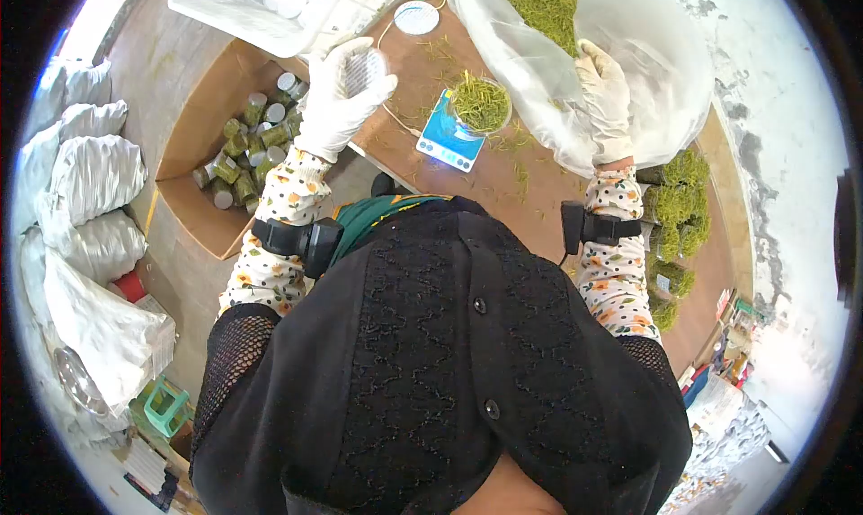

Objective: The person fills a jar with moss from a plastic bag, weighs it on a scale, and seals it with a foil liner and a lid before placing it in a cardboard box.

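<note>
My left hand, in a white glove, is closed around a clear round container over the table's left edge. My gloved right hand has its fingers curled on the edge of a large clear plastic bag. Inside the bag lies a heap of green dried strands. Between my hands, a blue and white digital scale bears an open clear jar piled with the same strands. Figures on its lit display are too small to read.
A cardboard box of filled, lidded jars stands at the left, below a white basket of white-topped containers. A round white disc and a cable lie on the brown table. Filled jars crowd the right side.
</note>
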The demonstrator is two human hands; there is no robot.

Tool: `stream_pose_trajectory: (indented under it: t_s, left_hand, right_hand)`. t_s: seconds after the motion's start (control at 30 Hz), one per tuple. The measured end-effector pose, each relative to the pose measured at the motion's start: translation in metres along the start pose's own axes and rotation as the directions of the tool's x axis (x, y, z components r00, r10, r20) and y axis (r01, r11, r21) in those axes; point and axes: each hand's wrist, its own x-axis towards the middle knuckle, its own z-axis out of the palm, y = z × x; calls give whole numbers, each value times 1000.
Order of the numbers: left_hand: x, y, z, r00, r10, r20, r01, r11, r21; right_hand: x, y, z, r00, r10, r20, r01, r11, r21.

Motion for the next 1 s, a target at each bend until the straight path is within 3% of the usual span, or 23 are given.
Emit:
stream_pose_trajectory:
  t_s: [0.03,0.13,0.17,0.2,0.27,0.3,0.37,0.4,0.43,0.47,0.57,0.6,0.67,0.7,0.73,0.77,0.87,0.97,1.0]
  left_hand:
    - [4,7,3,1000,14,12,-13,998,-57]
    - [11,23,7,998,50,40,-50,999,-11]
    - [10,24,7,998,50,45,-50,999,0]
    - [10,25,7,998,50,50,-51,999,10]
    - [6,20,8,998,32,47,-30,998,-51]
    - [4,20,6,998,49,43,-48,999,-18]
    - [-2,17,0,998,67,13,-68,997,37]
    - [-6,14,-3,998,68,-9,-68,996,59]
    - [-11,7,-5,998,54,-43,-51,997,66]
    - [-15,-2,-7,996,39,-76,-33,997,73]
    - [-23,-37,-16,996,30,-85,-22,995,95]
    - [-24,-39,-17,991,98,-96,-79,980,181]
    - [-24,-47,-22,998,19,-61,-8,983,181]
    - [-24,-45,-21,997,5,-74,7,986,165]
    - [-24,-43,-20,996,-8,-87,21,989,148]
    - [-25,-40,-18,995,-16,-95,28,992,126]
    - [-27,-31,-13,994,-25,-109,36,995,93]
    - [-26,-20,-10,995,-20,-100,33,991,133]
    - [-26,-18,-10,995,-20,-98,35,988,153]
  right_hand:
    - [-1,-11,4,998,55,26,-57,993,101]
    - [-2,-31,7,982,119,148,-143,976,167]
    - [6,-21,9,993,-107,53,111,992,-68]
    - [20,-1,9,937,-348,14,334,888,-315]
    - [19,44,-4,937,-346,-35,285,822,-493]
    - [10,78,-16,991,-102,-90,55,905,-422]
    - [-14,124,-41,995,81,54,-32,794,-607]
    - [-29,143,-49,967,253,-20,-234,858,-458]
    - [-44,160,-57,905,416,-93,-425,860,-283]
    - [-47,174,-56,590,800,-104,-696,570,437]
    - [-42,154,-57,774,595,-218,-532,797,287]
    - [-41,106,-45,906,345,-246,-336,939,79]
    - [-46,82,-36,981,181,67,-177,983,-57]
    - [-50,69,-30,968,102,230,-80,992,-102]
    - [-55,33,-21,863,192,467,-47,952,-304]
    - [-64,2,-12,695,318,645,42,878,-477]
    - [-119,20,5,646,60,761,421,803,-421]
    - [-121,22,16,759,249,602,236,756,-610]
    - [-118,31,21,806,201,557,240,749,-617]
